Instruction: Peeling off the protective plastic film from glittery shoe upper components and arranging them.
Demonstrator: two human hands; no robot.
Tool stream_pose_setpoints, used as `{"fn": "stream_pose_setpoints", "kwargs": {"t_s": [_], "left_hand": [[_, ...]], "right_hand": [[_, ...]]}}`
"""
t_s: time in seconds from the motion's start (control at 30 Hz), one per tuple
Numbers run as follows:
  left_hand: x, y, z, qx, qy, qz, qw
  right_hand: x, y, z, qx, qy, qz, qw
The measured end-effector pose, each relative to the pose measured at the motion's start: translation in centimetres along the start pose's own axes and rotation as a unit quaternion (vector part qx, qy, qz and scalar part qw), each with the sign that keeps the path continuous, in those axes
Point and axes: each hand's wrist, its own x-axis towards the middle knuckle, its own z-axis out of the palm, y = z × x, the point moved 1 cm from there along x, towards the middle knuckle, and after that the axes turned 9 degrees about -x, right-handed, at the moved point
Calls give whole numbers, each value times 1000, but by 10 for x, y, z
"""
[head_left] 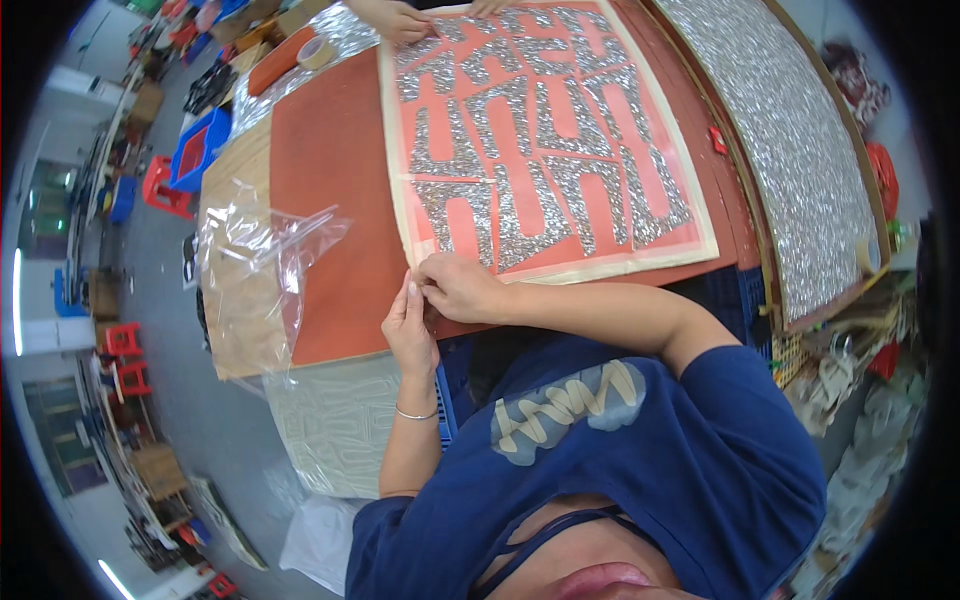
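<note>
Both hands meet at the sheet's 7 o'clock corner: left hand [409, 325] upright, right hand [455, 287] reaching across, fingertips pinching the cream-bordered red sheet with silver glitter shapes [545, 140]. Sheet's long axis runs 6 to 12 on the red-brown surface [330, 160].

Both hands, left hand [410, 325] and right hand [455, 288], crowd the near left corner of the sheet [548, 140], which covers most of the mat [335, 190]. The mat's left strip lies bare and gives a way in along the near edge. A loose plastic bag [265, 260] hangs over the desk's left edge. At the far edge another person's hand [400, 20] rests on the sheet, with a tape roll [317, 52] near the far left corner. A glitter board [790, 150] blocks the right edge.
</note>
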Motion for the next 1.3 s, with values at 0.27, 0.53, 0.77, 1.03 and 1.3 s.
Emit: {"fn": "stream_pose_setpoints", "kwargs": {"t_s": [0.27,0.53,0.77,1.03,1.3], "left_hand": [[13,-29,-23,172,-17,103,980],[15,-8,-36,551,-33,300,778],[6,2,-15,508,-9,374,776],[-1,6,28,620,-279,369,634],[-16,-40,89,533,-274,276,751]], "right_hand": [[-2,28,16,254,-56,201,945],[20,89,-139,208,292,255,898],[31,125,-258,314,380,259,831],[-96,26,-108,-284,-33,-99,953],[-69,71,-118,-296,74,-106,946]]}}
